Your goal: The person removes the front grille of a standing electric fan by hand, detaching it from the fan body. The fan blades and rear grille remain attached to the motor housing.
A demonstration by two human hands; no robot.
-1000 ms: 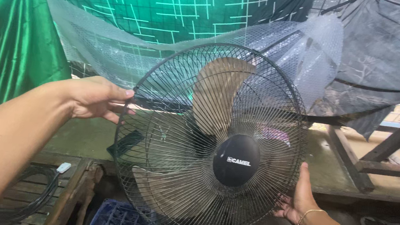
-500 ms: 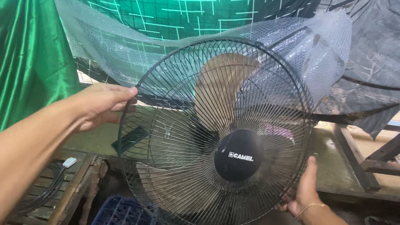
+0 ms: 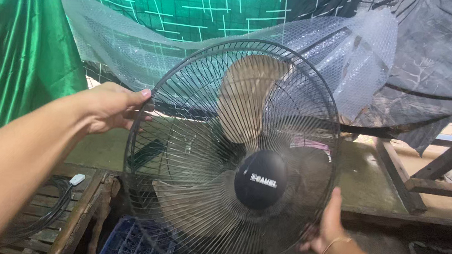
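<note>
The person holds a round electric fan (image 3: 234, 155) up in front of them by the rim of its black wire cage. The left hand (image 3: 110, 109) grips the rim at the fan's upper left, fingers curled around the outer ring with the thumb on the near side. The right hand (image 3: 326, 228) clasps the rim at the fan's lower right, fingers wrapped behind the wires and the thumb lying up along the front edge; a thin bracelet (image 3: 333, 244) sits on that wrist. Both hands are closed on the cage, neither is spread.

Behind the wires the pale, dusty blades (image 3: 250, 96) stand out, and a black round cap (image 3: 260, 179) sits at the middle of the front cage. The fan is tilted a little, lifted clear of everything beneath it.

Behind the fan hang a clear plastic sheet (image 3: 351, 62) and green cloth (image 3: 15, 43). Below the fan's left side is a wooden pallet (image 3: 66, 211) with a black cable (image 3: 44, 214) and a small white plug on it; right under the fan shows a blue plastic crate (image 3: 128, 246).

The step in hand looks like carrying or turning the fan by its cage. Any next move calls for a steady two-handed grip, since the wires are thin and the weight sits behind them.
</note>
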